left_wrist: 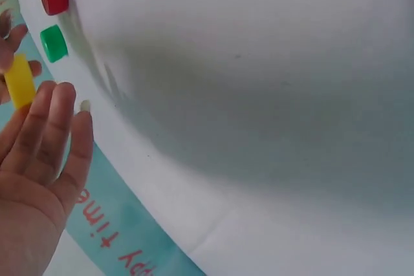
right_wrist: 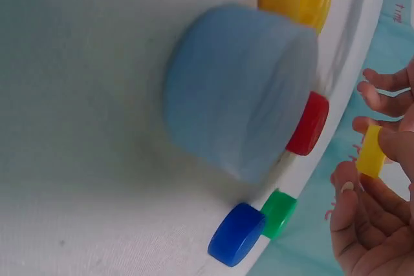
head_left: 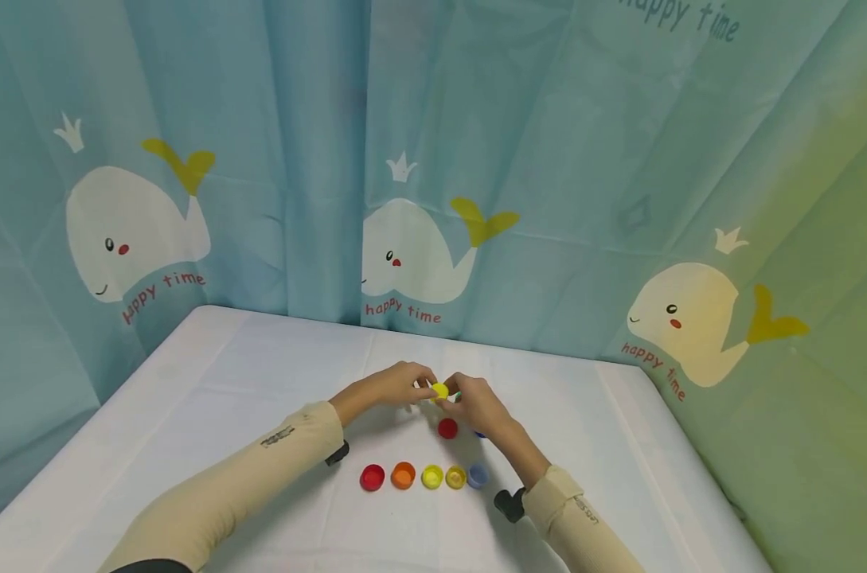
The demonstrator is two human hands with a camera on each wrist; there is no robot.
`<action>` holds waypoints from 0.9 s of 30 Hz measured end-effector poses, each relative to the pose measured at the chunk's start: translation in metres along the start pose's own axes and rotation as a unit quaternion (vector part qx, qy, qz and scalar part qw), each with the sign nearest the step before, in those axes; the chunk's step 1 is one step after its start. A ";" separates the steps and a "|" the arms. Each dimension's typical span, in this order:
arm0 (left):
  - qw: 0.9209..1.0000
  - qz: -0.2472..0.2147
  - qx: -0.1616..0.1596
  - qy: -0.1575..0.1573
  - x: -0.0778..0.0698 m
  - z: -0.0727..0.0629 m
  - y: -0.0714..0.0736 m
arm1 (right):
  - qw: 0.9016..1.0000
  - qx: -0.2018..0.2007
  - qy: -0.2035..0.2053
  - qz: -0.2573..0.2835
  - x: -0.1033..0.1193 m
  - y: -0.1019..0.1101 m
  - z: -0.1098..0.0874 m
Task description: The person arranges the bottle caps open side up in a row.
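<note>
Yellow cap (head_left: 440,391) sits up off the surface (head_left: 275,366), directly between the fingertips of the left hand (head_left: 397,386) and the right hand (head_left: 479,402), so neither hand is nearer to it. As we read it, the grip on each side is pinching: left thumb and finger hold the cap's left side, while right fingertips meet its right side, though how firmly the right ones press we cannot tell. Being round, it gives us no long axis to follow; it stands on edge, slightly tilted, its flat face turned toward the head camera and its thin side showing in both wrist views. It looks short, smooth and bright yellow all over. Just nearer than the hands we find a red cap (head_left: 447,429), and to its right, partly behind the right wrist in the head view, a blue cap (right_wrist: 238,234). A green cap (right_wrist: 279,214) lies farther back, mostly hidden from above by the right hand. Nearer still runs a row of hollow cups, from left to right: a red cup (head_left: 372,487), an orange cup (head_left: 404,486), a yellow cup (head_left: 432,486), a darker yellow cup (head_left: 456,486) and a light blue cup (head_left: 478,485). Behind the surface hangs a blue curtain (head_left: 318,159) printed with white whales.
</note>
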State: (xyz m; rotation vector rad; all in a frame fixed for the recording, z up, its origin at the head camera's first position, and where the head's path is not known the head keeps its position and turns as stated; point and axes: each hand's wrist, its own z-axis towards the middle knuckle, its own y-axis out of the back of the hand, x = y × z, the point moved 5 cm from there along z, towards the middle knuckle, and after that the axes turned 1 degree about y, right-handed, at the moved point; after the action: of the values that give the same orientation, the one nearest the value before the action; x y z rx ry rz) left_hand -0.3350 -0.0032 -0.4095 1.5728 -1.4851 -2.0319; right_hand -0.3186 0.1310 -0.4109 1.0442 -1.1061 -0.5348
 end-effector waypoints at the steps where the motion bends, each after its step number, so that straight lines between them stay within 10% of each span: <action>1: 1.000 -0.008 -0.007 -0.001 0.001 -0.001 0.001 | 1.000 -0.003 0.005 0.007 0.002 0.000 0.000; 17: 0.981 -0.099 -0.165 -0.035 -0.008 -0.028 0.015 | 0.993 -0.060 0.074 0.064 0.024 0.010 -0.014; 27: 0.973 -0.096 -0.202 -0.054 -0.021 -0.043 0.020 | 0.968 -0.049 0.047 0.242 0.025 0.018 -0.025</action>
State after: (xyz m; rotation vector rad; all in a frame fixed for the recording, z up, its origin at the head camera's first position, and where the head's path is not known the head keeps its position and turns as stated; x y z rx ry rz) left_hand -0.2995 -0.0245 -0.3782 1.4998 -0.8918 -2.3702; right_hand -0.2883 0.1297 -0.3853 0.6702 -1.1869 -0.1440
